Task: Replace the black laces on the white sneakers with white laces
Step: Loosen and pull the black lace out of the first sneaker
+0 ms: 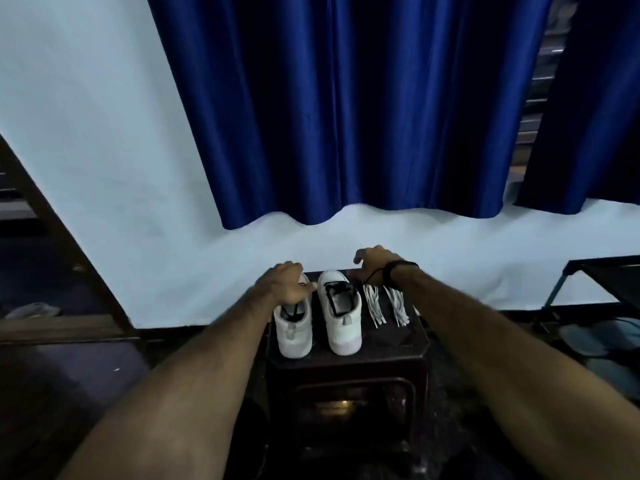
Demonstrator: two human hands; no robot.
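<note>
Two white sneakers stand side by side on a dark stool [349, 362], heels toward me. My left hand [285, 284] grips the front of the left sneaker [293, 332], whose black lace shows loose in its opening. The right sneaker [341, 323] has a black lace [341, 293] slack across its tongue. Two bundles of white laces [374, 306] [397, 306] lie to its right. My right hand [375, 262] hovers over the stool's far edge behind the bundles, fingers loosely curled. A thin black cord [372, 276] hangs below its banded wrist; its palm is hidden.
A white wall and blue curtains [346, 116] rise behind the stool. Dark wooden furniture [52, 271] stands on the left. On the right are a metal-framed stand [595, 282] and grey items on the floor [602, 337].
</note>
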